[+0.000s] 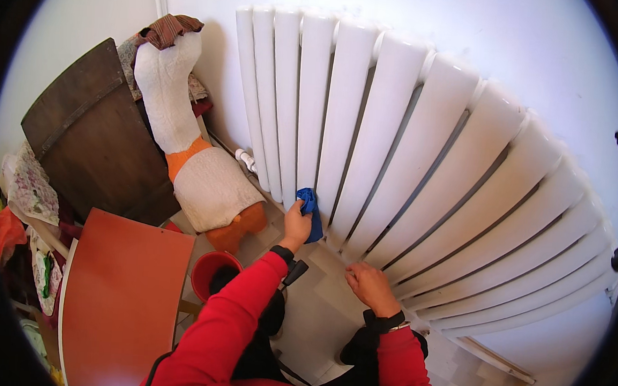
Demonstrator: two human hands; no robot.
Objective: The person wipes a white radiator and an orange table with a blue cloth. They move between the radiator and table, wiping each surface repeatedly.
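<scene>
A white column radiator [395, 140] stands against the wall before me. My left hand [298, 227] grips a blue cloth [313, 219], which lies against the lower part of a radiator column and hangs down past my fingers. My right hand [371, 286] is near the bottom ends of the columns, farther right, with its fingers curled. Nothing shows in it, though its palm side is hidden. Whether its fingertips touch the radiator is not plain.
A red bucket [200, 276] stands left of my legs, beside an orange-red tabletop [130, 299]. Behind are a large white-and-orange plush goose [209, 188] and a dark wooden panel [102, 140]. A white valve [245, 160] juts at the radiator's left end.
</scene>
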